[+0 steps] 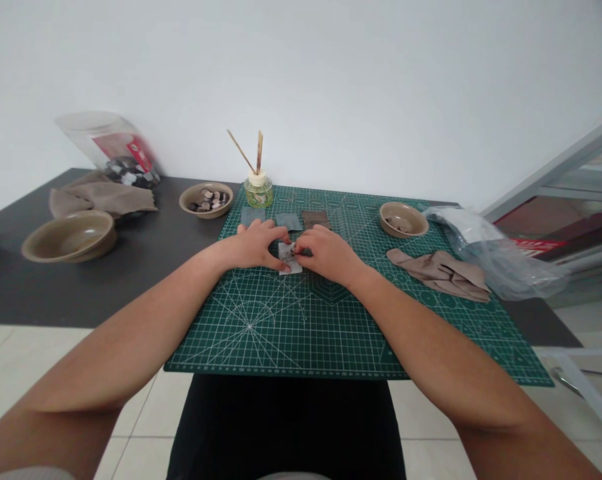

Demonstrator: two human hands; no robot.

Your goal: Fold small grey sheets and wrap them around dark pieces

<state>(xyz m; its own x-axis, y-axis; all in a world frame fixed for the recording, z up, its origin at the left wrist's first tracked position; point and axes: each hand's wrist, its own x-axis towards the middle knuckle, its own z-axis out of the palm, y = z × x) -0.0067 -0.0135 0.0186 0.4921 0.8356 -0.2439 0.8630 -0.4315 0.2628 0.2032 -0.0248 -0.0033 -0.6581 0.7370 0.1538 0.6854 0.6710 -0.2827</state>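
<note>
On the green cutting mat [281, 333] lies a small white square piece [283, 252] with dark marks on it. My left hand [255, 245] rests flat at its left side, thumb and forefinger spread apart along the near and far edges. From the right, my right hand [331, 253] reaches onto the piece with its fingertips pinched together; whatever is between them is too small to make out. Just beyond my hands are a grey-blue square [253, 215], a second grey-blue square [289, 221] and a brown square [316, 220] in a row.
Left of the mat stand a bowl of dark and pale pieces [208, 200], a larger bowl [71, 239], brown cloth [105, 197] and a clear tub [113, 150]. A reed diffuser [259, 191] is behind. To the right are a small bowl [403, 220], brown cloth [443, 272] and a plastic bag [501, 260].
</note>
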